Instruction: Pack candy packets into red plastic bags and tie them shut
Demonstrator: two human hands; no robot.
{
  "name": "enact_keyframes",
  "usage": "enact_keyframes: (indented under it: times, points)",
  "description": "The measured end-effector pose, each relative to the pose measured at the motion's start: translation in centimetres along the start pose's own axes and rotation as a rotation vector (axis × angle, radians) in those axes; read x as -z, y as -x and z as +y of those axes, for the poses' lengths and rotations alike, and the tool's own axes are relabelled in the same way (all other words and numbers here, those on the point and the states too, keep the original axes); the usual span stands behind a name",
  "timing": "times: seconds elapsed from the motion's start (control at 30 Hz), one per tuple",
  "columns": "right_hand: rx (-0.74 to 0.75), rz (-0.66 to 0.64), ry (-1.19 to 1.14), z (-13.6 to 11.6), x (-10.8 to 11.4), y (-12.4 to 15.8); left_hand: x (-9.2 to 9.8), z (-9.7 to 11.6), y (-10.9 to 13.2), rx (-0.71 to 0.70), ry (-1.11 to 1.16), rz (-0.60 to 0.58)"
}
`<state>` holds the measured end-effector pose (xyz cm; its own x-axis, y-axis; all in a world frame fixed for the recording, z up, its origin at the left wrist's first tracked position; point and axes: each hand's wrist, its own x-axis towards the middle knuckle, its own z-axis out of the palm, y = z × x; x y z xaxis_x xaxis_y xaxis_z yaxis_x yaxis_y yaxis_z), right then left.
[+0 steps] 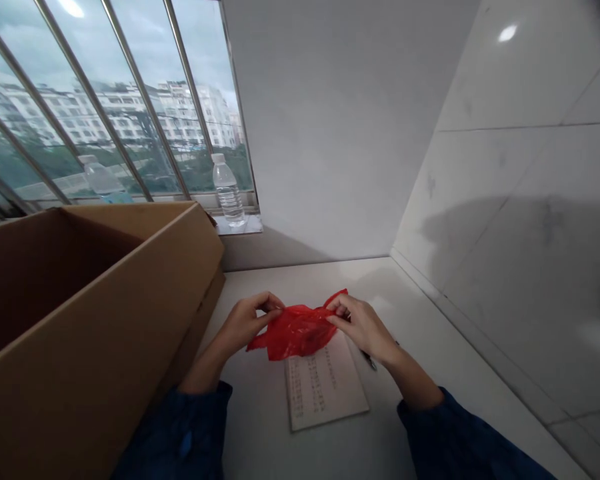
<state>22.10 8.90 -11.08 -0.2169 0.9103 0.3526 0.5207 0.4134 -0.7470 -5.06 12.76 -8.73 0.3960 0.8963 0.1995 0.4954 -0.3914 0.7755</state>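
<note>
Between my two hands a crumpled red plastic bag (pixel 300 331) is stretched out above the table. My left hand (pixel 250 321) pinches its left side between thumb and fingers. On the opposite side, my right hand (pixel 359 323) grips the bag's upper right part, and a corner sticks up past the fingers. Beneath the bag lies a notebook (pixel 330 393) with rows of handwriting; the bag covers its far edge. A dark pen (pixel 369 360) rests by the notebook's right side, partly hidden behind my right wrist.
A large open cardboard box (pixel 130 300) stands along the left of the white table (pixel 260 427). Clear plastic bottles stand by the barred window, one bottle (pixel 228 191) on the sill and another bottle (pixel 103 179) behind the box. A tiled wall (pixel 520 233) borders the right side.
</note>
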Motion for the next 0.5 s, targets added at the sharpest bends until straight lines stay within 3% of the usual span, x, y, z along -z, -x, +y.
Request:
enact_keyframes:
  times: [0.17, 0.33, 0.5]
  points:
    - [0.003, -0.111, 0.092, -0.7, -0.2, 0.4, -0.1, 0.7, 0.6, -0.070, -0.109, 0.010]
    - [0.005, -0.148, 0.148, -1.4, -0.3, 0.9, -2.4, 2.6, 1.1, -0.276, -0.327, -0.142]
    - [0.018, -0.177, 0.253, -1.3, -0.3, 0.9, -3.3, 2.6, 1.2, -0.265, -0.373, -0.050]
